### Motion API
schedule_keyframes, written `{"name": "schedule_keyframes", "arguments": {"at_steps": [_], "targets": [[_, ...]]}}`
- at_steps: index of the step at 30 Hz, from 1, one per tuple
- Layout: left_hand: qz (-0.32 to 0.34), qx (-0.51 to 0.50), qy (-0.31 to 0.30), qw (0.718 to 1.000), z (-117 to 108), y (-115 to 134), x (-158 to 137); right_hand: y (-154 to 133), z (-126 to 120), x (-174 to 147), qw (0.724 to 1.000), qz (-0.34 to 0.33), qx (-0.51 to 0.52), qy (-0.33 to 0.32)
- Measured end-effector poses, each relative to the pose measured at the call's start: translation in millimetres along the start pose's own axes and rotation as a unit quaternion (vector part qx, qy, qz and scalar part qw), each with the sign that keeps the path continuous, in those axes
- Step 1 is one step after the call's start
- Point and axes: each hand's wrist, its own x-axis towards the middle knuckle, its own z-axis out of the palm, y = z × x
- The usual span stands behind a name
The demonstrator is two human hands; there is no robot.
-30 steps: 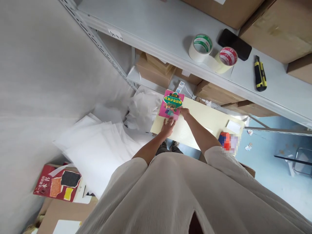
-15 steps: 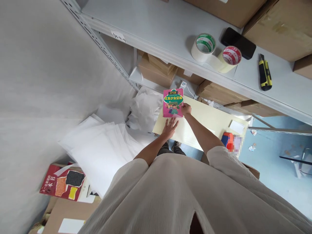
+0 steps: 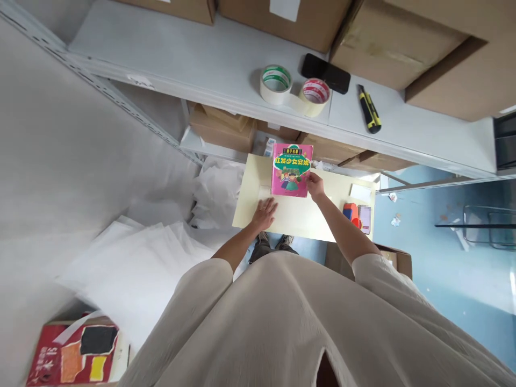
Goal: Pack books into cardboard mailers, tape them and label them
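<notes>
A pink children's book (image 3: 292,171) with a green and yellow title faces up over the pale yellow table (image 3: 290,220). My right hand (image 3: 315,186) grips its right edge, thumb on the cover and fingers behind. To the left, my left hand (image 3: 264,213) lies with fingers spread at the tabletop, apart from the book. A whitish, faint sheet or strip near the left fingertips is too pale to make out.
Above the table runs a grey shelf (image 3: 193,80) with two tape rolls (image 3: 276,86), a black phone (image 3: 325,73), a yellow-black utility knife (image 3: 369,110) and cardboard boxes (image 3: 397,43). White foam sheets (image 3: 133,269) pile up at left. A red-and-blue object (image 3: 352,213) sits at the table's right.
My left hand has moved left, away from the book's lower edge. The book, still in my right hand, appears slightly larger and raised. The camera view has turned to the right.
</notes>
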Motion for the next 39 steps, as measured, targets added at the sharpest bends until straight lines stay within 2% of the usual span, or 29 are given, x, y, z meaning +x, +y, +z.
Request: {"name": "schedule_keyframes", "arguments": {"at_steps": [3, 6, 9, 13, 16, 20, 23, 27, 29, 39], "targets": [[-0.026, 0.004, 0.01, 1.0, -15, -9, 17, 31, -26, -22, 0.999, 0.03, 0.022, -0.012], [-0.038, 0.004, 0.021, 0.999, -27, -17, 29, 62, -40, -40, 0.997, 0.073, 0.033, -0.017], [-0.043, 0.006, 0.024, 0.999, -33, -16, 34, 87, -41, -50, 0.992, 0.112, 0.056, -0.014], [-0.066, 0.004, 0.034, 0.997, -31, 2, 33, 107, -30, -52, 0.984, 0.164, 0.064, -0.029], [-0.072, -0.012, 0.02, 0.997, -26, 23, 32, 116, -22, -53, 0.982, 0.183, -0.005, -0.046], [-0.064, -0.019, 0.003, 0.998, -16, 43, 31, 123, -24, -56, 0.984, 0.145, -0.093, -0.049], [-0.079, -0.009, 0.0, 0.997, -8, 48, 31, 130, -35, -58, 0.98, 0.146, -0.131, -0.016], [-0.094, -0.016, 0.015, 0.995, -2, 51, 35, 140, -51, -58, 0.965, 0.189, -0.174, 0.06], [-0.104, -0.016, 0.014, 0.994, 0, 54, 37, 144, -56, -58, 0.959, 0.199, -0.191, 0.071], [-0.114, 0.015, 0.034, 0.993, 25, 65, 28, 149, -55, -50, 0.954, 0.214, -0.21, 0.025]]}}
